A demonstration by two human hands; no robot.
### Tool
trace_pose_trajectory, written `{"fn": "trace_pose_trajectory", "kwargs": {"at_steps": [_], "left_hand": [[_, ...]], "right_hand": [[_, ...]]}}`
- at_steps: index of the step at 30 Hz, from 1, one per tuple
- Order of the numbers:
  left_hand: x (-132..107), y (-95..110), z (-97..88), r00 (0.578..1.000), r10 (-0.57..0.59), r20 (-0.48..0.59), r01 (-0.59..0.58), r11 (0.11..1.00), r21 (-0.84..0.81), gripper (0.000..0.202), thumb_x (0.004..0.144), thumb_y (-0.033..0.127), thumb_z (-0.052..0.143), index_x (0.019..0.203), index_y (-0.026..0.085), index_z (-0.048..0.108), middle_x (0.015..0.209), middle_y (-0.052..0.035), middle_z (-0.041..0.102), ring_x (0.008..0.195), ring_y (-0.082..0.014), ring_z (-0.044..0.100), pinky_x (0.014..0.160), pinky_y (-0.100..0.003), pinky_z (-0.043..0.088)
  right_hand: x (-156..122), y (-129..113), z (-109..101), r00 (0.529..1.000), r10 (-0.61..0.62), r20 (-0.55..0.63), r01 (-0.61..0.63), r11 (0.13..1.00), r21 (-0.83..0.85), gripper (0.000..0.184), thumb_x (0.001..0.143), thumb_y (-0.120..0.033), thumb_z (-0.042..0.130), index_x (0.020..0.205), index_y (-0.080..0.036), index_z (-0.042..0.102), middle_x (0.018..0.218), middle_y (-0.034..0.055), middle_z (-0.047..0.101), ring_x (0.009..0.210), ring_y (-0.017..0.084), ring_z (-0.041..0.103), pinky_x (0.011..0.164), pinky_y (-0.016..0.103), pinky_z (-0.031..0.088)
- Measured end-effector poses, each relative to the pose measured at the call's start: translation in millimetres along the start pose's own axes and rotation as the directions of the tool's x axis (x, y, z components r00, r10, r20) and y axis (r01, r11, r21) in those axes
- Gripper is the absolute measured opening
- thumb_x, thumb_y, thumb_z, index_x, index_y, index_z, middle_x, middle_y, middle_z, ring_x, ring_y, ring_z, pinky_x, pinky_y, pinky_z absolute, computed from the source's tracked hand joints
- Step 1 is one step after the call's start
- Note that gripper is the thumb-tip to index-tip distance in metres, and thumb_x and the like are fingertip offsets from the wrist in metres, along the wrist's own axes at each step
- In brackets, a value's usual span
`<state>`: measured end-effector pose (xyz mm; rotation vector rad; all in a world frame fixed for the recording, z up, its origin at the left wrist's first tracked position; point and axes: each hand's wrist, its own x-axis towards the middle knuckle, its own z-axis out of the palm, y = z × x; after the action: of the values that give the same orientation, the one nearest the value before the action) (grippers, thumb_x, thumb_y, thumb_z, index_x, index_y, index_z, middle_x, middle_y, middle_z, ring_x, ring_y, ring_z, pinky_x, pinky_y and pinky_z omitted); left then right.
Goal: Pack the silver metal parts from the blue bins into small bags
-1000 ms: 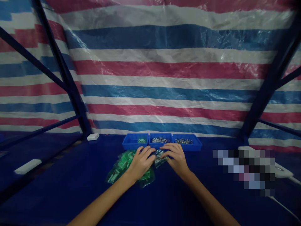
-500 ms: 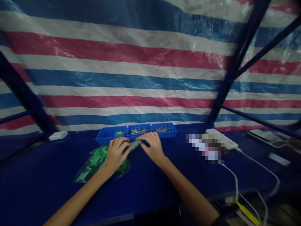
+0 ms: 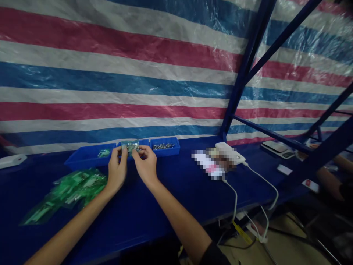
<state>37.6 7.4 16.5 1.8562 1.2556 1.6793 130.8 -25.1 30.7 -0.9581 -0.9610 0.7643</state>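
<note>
Between my two hands I hold a small clear plastic bag (image 3: 130,147) with small parts inside; what they are is too blurred to tell. My left hand (image 3: 118,167) pinches its left side, and my right hand (image 3: 146,162) pinches its right side. The bag is raised in front of the middle blue bin (image 3: 143,142). In the left blue bin (image 3: 82,152) lie a few pale green pieces, while the right blue bin (image 3: 164,146) contains many small metal parts. Left of my hands, a heap of green plastic bags (image 3: 71,187) with pale strips rests on the table.
A white power bank (image 3: 230,152) with cables lies on the blue table (image 3: 176,187), beside a blurred-out item (image 3: 211,165). Farther right are a digital scale (image 3: 277,149) and another person's arm (image 3: 329,180). A blue metal post (image 3: 239,88) rises behind; a white box (image 3: 12,161) sits far left.
My view has swung right, so the table's things appear farther left. Both hands now hold the bag more upright and farther from the green heap, with its face toward me.
</note>
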Motion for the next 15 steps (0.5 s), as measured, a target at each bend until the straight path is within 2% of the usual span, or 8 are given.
{"fn": "trace_pose_trajectory", "kwargs": {"at_steps": [5, 8, 11, 15], "left_hand": [[-3.7, -15.2, 18.4, 0.999, -0.053, -0.014, 0.051, 0.993, -0.103, 0.032, 0.085, 0.048, 0.045, 0.096, 0.019, 0.054, 0.088, -0.0008, 0.058, 0.081, -0.0159, 0.055, 0.073, -0.028, 0.044], [-8.8, -15.1, 16.9, 0.999, -0.048, -0.003, 0.048, 0.994, -0.1, 0.031, 0.086, 0.047, 0.046, 0.094, 0.019, 0.054, 0.084, 0.0008, 0.057, 0.078, -0.0147, 0.054, 0.07, -0.026, 0.043], [-9.5, -9.2, 11.1, 0.999, -0.028, -0.044, 0.024, 0.995, -0.093, 0.031, 0.086, 0.048, 0.046, 0.09, 0.018, 0.054, 0.082, 0.0015, 0.056, 0.077, -0.0141, 0.053, 0.069, -0.026, 0.043], [-8.4, -2.5, 6.7, 0.993, -0.09, -0.071, 0.079, 0.987, -0.139, 0.031, 0.086, 0.047, 0.047, 0.091, 0.018, 0.055, 0.082, 0.0012, 0.055, 0.077, -0.0134, 0.052, 0.07, -0.025, 0.044]], "right_hand": [[-0.4, -2.7, 0.8, 0.999, -0.04, -0.032, 0.04, 0.999, -0.016, 0.021, 0.07, -0.034, 0.064, 0.086, -0.021, 0.06, 0.085, 0.0031, 0.065, 0.076, 0.015, 0.059, 0.075, 0.031, 0.05], [-0.9, -3.9, 0.4, 0.998, -0.066, -0.018, 0.065, 0.996, -0.056, 0.016, 0.072, -0.032, 0.062, 0.084, -0.021, 0.059, 0.088, 0.0028, 0.065, 0.082, 0.016, 0.06, 0.082, 0.034, 0.048], [-1.8, -5.5, 0.5, 0.999, -0.047, 0.017, 0.048, 0.998, -0.041, 0.018, 0.074, -0.033, 0.06, 0.088, -0.022, 0.058, 0.088, 0.0022, 0.065, 0.081, 0.015, 0.06, 0.081, 0.033, 0.049], [-3.1, -3.8, 1.5, 0.999, -0.03, 0.026, 0.032, 0.997, -0.073, 0.026, 0.073, -0.03, 0.06, 0.098, -0.023, 0.057, 0.085, 0.0019, 0.064, 0.078, 0.016, 0.061, 0.08, 0.034, 0.049]]}}
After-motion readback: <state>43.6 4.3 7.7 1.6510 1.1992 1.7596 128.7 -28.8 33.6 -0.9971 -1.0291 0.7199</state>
